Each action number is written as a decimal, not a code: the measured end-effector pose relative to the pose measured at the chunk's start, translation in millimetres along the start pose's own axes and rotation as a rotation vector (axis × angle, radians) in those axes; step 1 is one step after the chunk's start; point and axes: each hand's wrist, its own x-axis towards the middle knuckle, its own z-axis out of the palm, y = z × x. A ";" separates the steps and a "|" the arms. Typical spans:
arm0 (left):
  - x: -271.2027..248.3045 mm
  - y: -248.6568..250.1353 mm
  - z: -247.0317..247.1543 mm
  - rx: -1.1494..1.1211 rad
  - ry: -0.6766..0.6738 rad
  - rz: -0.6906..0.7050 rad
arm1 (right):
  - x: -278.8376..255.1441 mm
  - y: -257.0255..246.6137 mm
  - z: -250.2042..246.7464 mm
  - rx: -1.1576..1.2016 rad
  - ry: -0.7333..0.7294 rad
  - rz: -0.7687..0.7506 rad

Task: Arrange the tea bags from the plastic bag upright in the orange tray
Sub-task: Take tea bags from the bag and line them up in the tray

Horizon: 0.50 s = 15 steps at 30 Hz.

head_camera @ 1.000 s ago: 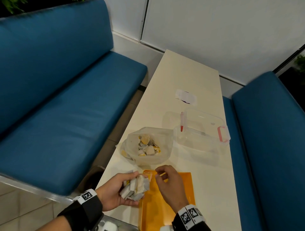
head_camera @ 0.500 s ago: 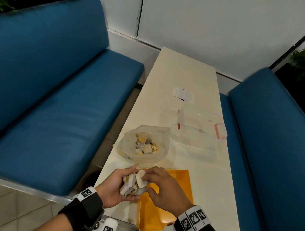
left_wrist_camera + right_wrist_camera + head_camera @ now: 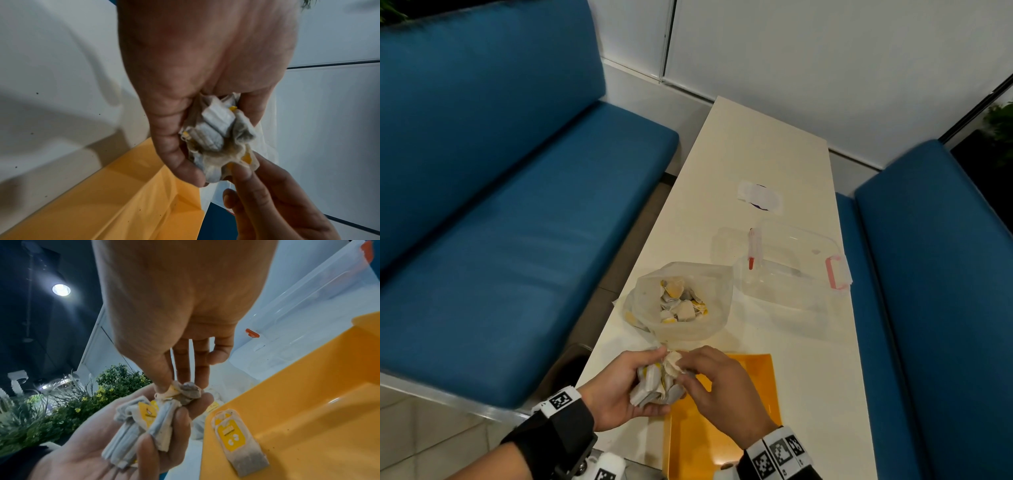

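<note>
My left hand (image 3: 626,387) cups a bunch of tea bags (image 3: 657,380) at the near left edge of the table, beside the orange tray (image 3: 739,404). My right hand (image 3: 709,380) reaches across over the tray and pinches the top tea bag (image 3: 185,391) of that bunch between thumb and fingertips. One tea bag with a yellow tag (image 3: 236,441) leans against the tray's wall (image 3: 308,386). The open plastic bag (image 3: 681,301) with more tea bags (image 3: 681,305) sits just beyond the hands.
A clear plastic box with red clips (image 3: 791,270) stands to the right of the bag. A small white wrapper (image 3: 758,197) lies farther up the narrow cream table (image 3: 756,154). Blue benches (image 3: 500,222) flank the table on both sides.
My right hand moved left from the tray's far left corner to the bunch in my left hand and took hold of the top tea bag. The left hand stayed put.
</note>
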 end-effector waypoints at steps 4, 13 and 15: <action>2.1 -0.1 0.7 -0.029 0.009 0.017 | 0.5 2.7 -0.9 0.155 0.058 0.061; 1.0 2.9 -7.6 -0.009 0.065 0.031 | 5.4 24.5 -25.2 0.495 0.153 0.314; -0.9 3.9 -10.8 -0.020 0.073 0.032 | 5.1 29.4 -28.1 0.506 0.110 0.362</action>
